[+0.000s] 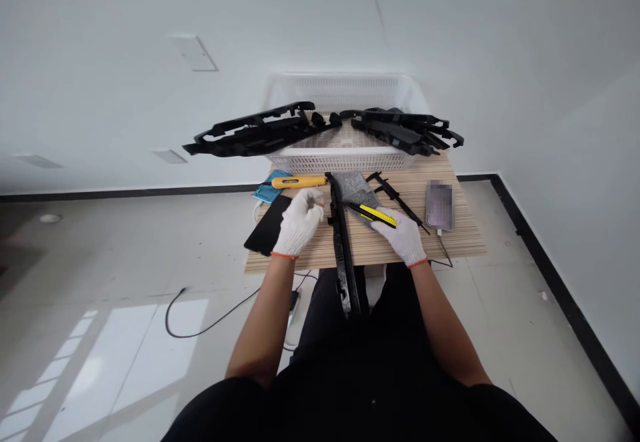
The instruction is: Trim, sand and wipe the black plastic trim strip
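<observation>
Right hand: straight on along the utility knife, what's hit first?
Likely the long black plastic strip; the utility knife in the right hand points at it. Depth is unclear: its tip may already touch.

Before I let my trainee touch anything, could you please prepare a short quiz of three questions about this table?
1. Which hand holds the yellow-and-black cutter?
2. True or false: the phone lies on the table with a cable plugged in.
3. Choose one. The caliper lies:
a) on the floor
b) between the long black strip and the phone
c) inside the basket

Key: 1. The right hand. 2. True. 3. b.
</observation>
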Motion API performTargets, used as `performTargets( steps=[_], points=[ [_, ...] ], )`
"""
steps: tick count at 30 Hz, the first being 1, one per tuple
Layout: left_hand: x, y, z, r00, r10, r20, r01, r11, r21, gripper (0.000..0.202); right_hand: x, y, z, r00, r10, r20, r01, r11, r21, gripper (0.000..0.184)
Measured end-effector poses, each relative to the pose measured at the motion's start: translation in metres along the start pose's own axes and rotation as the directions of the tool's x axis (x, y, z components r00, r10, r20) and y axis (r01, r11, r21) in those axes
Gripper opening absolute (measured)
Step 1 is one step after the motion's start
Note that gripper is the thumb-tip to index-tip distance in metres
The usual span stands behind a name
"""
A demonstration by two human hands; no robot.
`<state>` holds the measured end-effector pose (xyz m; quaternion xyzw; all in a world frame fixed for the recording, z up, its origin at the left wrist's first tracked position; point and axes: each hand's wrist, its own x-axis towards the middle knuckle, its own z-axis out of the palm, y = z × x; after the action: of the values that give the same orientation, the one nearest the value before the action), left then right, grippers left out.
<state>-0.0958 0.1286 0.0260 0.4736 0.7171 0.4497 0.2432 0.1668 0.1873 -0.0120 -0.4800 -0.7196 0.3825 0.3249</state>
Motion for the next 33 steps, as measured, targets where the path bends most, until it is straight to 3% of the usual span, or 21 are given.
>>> performTargets(
  steps=[3,7,10,14,19,23,29,33],
  points=[
    [-0.027,-0.006,0.005,0.983,-0.17,0.068,0.162,0.98,0.119,0.037,-0.001,0.001,0.0,1.0,-0.013,-0.019,0.013,1.0,0.002,0.044],
    [-0.057,0.011,0.016,0.942,-0.327,0.078,0.282,0.895,0.346,0.061,0.0,0.001,0.0,1.0,-0.006,-0.024,0.006,1.0,0.001,0.042],
    [-0.065,0.025,0.025,0.929,-0.363,0.067,0.282,0.815,0.507,0.069,0.001,0.002,0.001,0.999,-0.011,-0.033,0.011,1.0,0.015,0.043],
    [-0.057,0.025,0.032,0.926,-0.365,0.098,0.255,0.795,0.549,0.054,-0.001,0.004,0.002,0.998,-0.024,-0.063,0.028,0.998,0.057,0.045],
    [-0.045,0.005,0.024,0.958,-0.229,0.172,0.153,0.917,0.369,0.031,-0.011,0.009,-0.005,0.998,-0.019,-0.052,0.026,0.99,0.137,0.049],
    [-0.041,-0.008,0.013,0.947,-0.145,0.287,0.101,0.982,0.162,0.033,-0.022,0.01,-0.017,1.0,-0.005,0.0,0.005,0.987,0.159,0.05],
    [-0.037,-0.017,0.007,0.907,-0.106,0.407,0.159,0.982,-0.099,0.044,-0.026,0.004,-0.022,0.987,-0.008,0.161,-0.015,0.99,0.143,0.043],
    [-0.035,-0.021,0.006,0.893,-0.109,0.437,0.209,0.96,-0.188,0.045,-0.025,0.003,-0.019,0.99,0.002,0.144,-0.019,0.993,0.115,0.04]
  ],
)
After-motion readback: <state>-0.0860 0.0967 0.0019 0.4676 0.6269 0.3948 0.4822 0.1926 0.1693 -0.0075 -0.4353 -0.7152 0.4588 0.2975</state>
